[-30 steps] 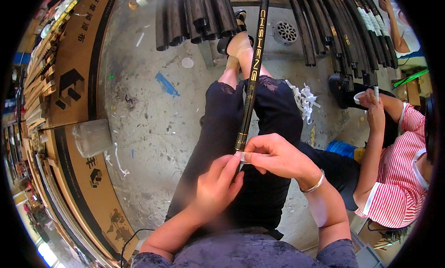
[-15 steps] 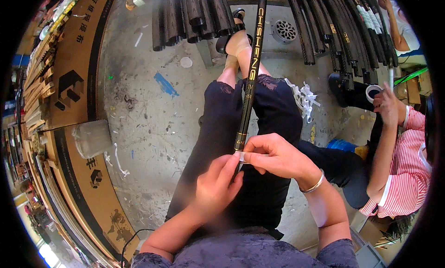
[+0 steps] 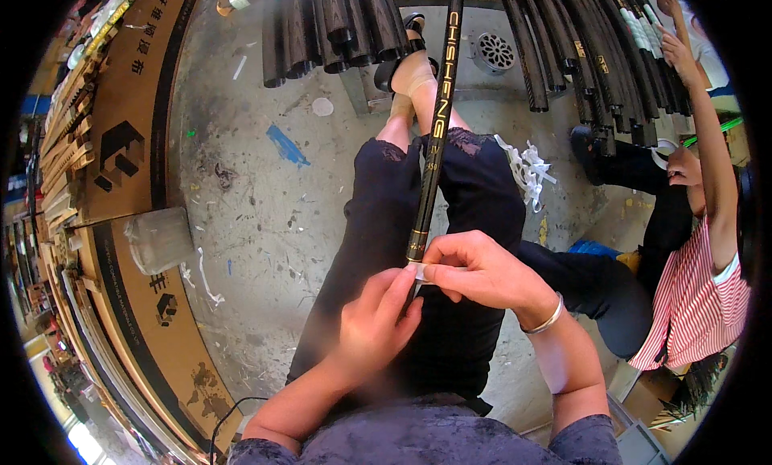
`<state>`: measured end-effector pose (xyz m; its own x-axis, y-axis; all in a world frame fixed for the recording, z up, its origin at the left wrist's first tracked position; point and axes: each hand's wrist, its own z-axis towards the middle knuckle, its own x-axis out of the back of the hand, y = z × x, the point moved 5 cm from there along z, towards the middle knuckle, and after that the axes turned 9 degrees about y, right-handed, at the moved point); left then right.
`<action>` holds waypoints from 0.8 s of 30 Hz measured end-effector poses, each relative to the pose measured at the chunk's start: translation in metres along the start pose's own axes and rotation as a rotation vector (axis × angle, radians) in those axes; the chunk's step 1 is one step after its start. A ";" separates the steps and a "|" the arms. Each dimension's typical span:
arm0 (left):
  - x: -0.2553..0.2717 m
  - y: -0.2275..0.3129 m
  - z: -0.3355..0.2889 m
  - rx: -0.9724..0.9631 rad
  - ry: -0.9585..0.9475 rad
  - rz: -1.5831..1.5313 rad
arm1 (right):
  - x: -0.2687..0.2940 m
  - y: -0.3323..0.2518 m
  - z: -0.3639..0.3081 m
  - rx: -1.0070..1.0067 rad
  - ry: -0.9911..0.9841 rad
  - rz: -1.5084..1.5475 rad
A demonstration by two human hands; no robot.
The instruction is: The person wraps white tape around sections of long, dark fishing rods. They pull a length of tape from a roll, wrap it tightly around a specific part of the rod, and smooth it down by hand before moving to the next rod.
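A slim black rod (image 3: 440, 119) with gold lettering and gold rings slants up from between my hands, passing over my lap and knees. A small piece of white tape (image 3: 420, 274) is at its lower part, just below a gold ring. My left hand (image 3: 378, 316) is closed around the rod there, its fingertips against the tape. From the other side, my right hand (image 3: 474, 270) pinches the tape between thumb and forefinger; a metal bangle circles that wrist. The rod's lower end is mostly hidden behind my fingers.
Thick black tubes (image 3: 338, 31) overhang a low bench ahead, with more black rods (image 3: 595, 55) at the upper right. White tape scraps (image 3: 527, 172) hang by my right knee. Long cardboard boxes (image 3: 129, 143) line the left. A co-worker in a striped shirt (image 3: 696, 296) sits close at right.
My hands, the rod and the tape look unmoved. At right, the co-worker has leaned and stretched an arm up toward the black rods; the other hand, by a tape roll, has shifted slightly.
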<state>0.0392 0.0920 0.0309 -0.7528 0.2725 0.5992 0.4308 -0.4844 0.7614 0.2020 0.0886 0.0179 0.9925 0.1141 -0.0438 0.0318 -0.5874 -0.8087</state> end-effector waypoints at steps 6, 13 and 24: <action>0.001 -0.001 0.001 0.000 0.003 -0.008 | 0.000 -0.001 0.001 -0.002 -0.013 0.019; 0.001 -0.002 0.001 0.036 0.009 -0.013 | 0.000 0.002 0.000 -0.014 -0.006 0.031; 0.004 -0.008 0.000 0.068 0.068 -0.097 | 0.000 -0.002 -0.002 0.048 0.014 -0.037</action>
<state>0.0329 0.0966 0.0267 -0.8234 0.2577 0.5056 0.3852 -0.4005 0.8314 0.2017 0.0886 0.0210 0.9924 0.1233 -0.0051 0.0633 -0.5439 -0.8368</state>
